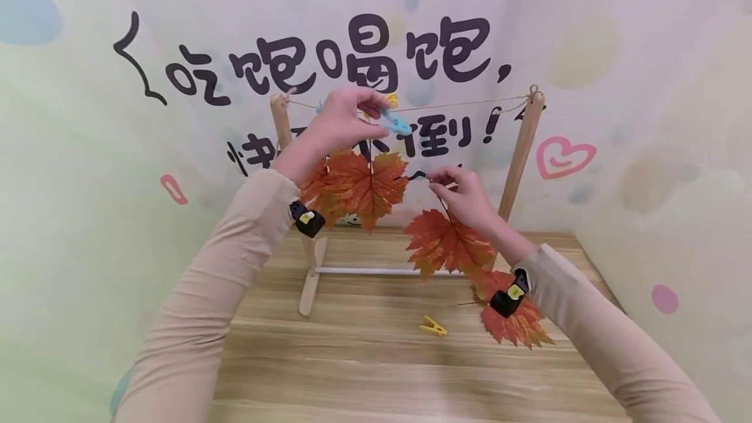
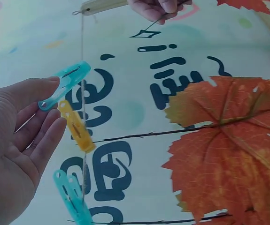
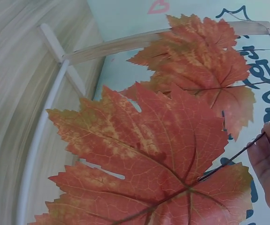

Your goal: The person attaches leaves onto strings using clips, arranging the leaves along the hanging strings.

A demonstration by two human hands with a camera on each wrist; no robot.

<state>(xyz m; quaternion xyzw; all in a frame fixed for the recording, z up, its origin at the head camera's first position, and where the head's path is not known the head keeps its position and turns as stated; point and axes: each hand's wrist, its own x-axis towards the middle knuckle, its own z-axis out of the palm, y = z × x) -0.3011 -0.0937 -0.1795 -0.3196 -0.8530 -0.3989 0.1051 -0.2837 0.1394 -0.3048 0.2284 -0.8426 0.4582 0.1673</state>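
Observation:
My left hand pinches a light blue clothespin between thumb and fingers, close to the thin string. My right hand is lower and to the right, pinching the dark stem of an orange-red artificial maple leaf, whose blade hangs below the fingers. On the string, a yellow clothespin and another blue clothespin grip the stems of hanging maple leaves. In the head view the left hand partly hides these clips.
Two wooden posts carry the string, with a white rod low between them. On the wooden table lie a loose yellow clothespin and more maple leaves, partly behind the right wrist. A printed curtain hangs behind.

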